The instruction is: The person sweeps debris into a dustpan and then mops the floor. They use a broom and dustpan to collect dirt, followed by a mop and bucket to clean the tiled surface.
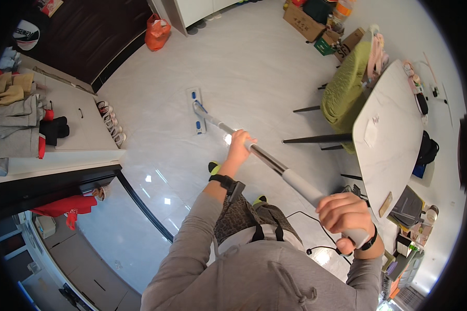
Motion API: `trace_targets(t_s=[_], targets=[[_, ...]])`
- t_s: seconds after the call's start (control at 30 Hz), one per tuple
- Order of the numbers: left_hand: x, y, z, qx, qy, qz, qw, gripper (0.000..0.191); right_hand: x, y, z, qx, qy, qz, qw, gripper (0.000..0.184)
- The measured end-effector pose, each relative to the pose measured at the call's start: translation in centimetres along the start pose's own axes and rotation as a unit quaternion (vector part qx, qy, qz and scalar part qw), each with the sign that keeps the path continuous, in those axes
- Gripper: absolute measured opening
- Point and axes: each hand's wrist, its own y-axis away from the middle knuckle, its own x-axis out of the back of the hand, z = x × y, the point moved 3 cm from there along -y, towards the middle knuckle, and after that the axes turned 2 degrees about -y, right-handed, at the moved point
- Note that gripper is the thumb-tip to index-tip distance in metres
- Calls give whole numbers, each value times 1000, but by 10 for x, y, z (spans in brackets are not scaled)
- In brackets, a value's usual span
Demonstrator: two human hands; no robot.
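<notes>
Both hands grip the pole of a flat mop (270, 158). My left hand (240, 147) is closed around the pole's lower part. Higher up, near the handle's end, my right hand (346, 217) wraps the pale grip. The pole slants away from me down to the floor. Its flat head (196, 111), white with blue parts, lies on the glossy tiled floor (249, 74) ahead and a little left. The mop pad under the head is mostly hidden.
On the right stand a marble-patterned table (391, 128) and a green-covered chair (344, 91), their dark legs reaching out over the floor. Cardboard boxes (303, 24) and a red plastic bag (157, 33) sit farther off. Shoes (112, 123) line the left cabinet (72, 116).
</notes>
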Motion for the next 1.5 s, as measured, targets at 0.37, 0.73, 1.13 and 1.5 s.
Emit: trace_targets(t_s=[0.37,0.73,1.13,1.5], targets=[[-227,95,146,-34,105,-91,990,33,49,250,-92,-23,138,422,896,35],[-230,159,212,-31,-21,-535,844,37,60,370,-124,108,170,635,746,12],[2,310,59,121,-55,-328,935,46,-125,295,-23,59,30,613,787,3],[147,474,24,168,-90,-51,980,34,-271,216,-39,39,-171,197,965,21]])
